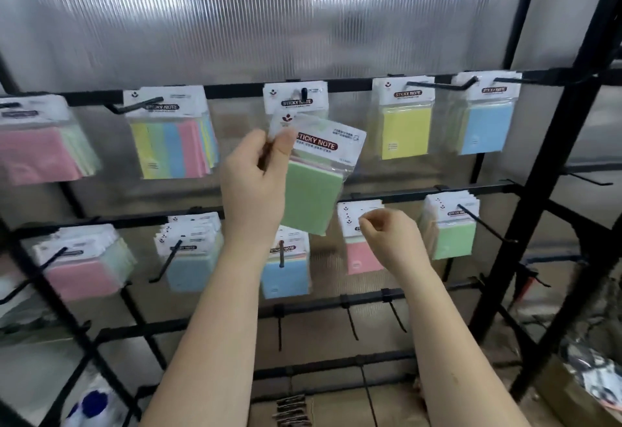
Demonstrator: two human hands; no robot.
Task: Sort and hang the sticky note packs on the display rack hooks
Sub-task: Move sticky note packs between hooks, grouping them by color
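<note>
Most hooks on the display rack [336,88] already carry packs, while the left hand [255,184] pinches a green sticky note pack [314,187] below the top-centre hook [304,94], unhung, and the right hand [387,234] curls loosely, empty.

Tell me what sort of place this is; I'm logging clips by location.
Probably a shop's stockroom or a mock retail display: a black hook rack, hanging sticky note packs, and cardboard boxes on the floor.

Packs crowd the top rail [235,90] and middle rail [420,193]; their hooks [471,224] jut forward. The bottom rail [336,305] carries bare hooks [397,317] with open room between. A green pack [311,197], held up, screens the centre hook [304,94].
</note>
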